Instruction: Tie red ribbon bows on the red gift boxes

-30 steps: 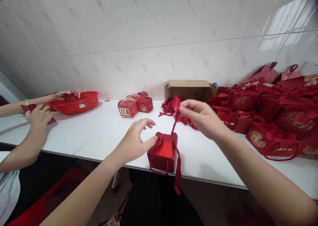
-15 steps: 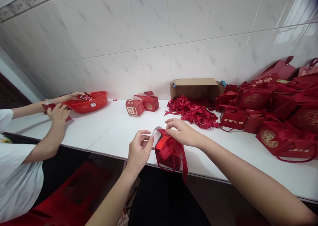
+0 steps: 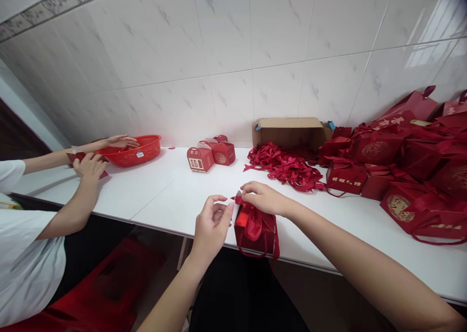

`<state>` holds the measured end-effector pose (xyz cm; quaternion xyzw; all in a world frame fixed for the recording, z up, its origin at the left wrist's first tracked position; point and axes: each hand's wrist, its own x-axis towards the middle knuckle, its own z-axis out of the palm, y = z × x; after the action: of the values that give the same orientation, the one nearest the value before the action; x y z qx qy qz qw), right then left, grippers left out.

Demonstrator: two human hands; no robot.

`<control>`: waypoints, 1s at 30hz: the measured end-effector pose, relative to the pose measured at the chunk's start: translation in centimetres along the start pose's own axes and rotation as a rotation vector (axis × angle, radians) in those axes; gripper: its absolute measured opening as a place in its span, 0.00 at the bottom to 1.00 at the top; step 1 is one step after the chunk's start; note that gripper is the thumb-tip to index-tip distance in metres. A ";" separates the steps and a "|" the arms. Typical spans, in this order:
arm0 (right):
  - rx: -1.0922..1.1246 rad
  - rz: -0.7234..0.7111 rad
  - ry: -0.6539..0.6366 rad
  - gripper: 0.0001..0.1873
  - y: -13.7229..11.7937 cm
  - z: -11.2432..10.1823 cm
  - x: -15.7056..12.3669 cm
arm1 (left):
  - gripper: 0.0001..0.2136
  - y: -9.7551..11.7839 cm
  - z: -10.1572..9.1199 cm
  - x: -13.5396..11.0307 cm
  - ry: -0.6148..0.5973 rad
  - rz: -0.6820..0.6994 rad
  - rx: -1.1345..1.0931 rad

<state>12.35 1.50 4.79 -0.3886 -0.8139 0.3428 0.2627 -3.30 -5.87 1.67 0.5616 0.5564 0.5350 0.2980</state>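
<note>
A red gift box [image 3: 263, 235] with a ribbon and a cord handle stands at the table's front edge before me. Its top is partly open, and something bright red shows inside. My left hand [image 3: 214, 220] is at the box's left side, thumb and fingers pinching the white-backed flap [image 3: 235, 213]. Over the top, my right hand [image 3: 263, 198] has its fingers closed on the red ribbon [image 3: 252, 225] near the flap's upper end. The fingertips of my right hand are partly hidden by the ribbon.
A heap of red ribbons [image 3: 286, 169] spills from a cardboard box [image 3: 292, 130] against the wall. Finished-looking red boxes [image 3: 397, 205] are piled at right; small red boxes [image 3: 200, 160] stand mid-table. At left, a co-worker's hands [image 3: 89, 169] are by a red basin [image 3: 140, 153].
The ribbon has been drawn in toward the flap, and its long tail no longer hangs over the box's front. The co-worker's far hand has let go of a small red packet over the basin.
</note>
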 end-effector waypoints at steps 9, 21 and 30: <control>-0.067 -0.038 0.000 0.10 0.0 0.0 -0.1 | 0.10 0.5 -0.2 3.1 -0.211 -0.137 -0.120; 0.206 0.080 0.130 0.14 4.0 -1.6 -8.8 | 0.06 -5.4 -5.3 4.5 -0.057 -0.051 1.084; 0.548 0.195 0.042 0.16 5.8 1.1 -8.1 | 0.08 -3.5 -1.2 5.2 -0.292 -0.019 0.016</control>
<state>18.81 -2.78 -1.64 -0.3868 -0.6440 0.5654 0.3405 -6.47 -0.62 0.13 0.6304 0.5166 0.4404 0.3765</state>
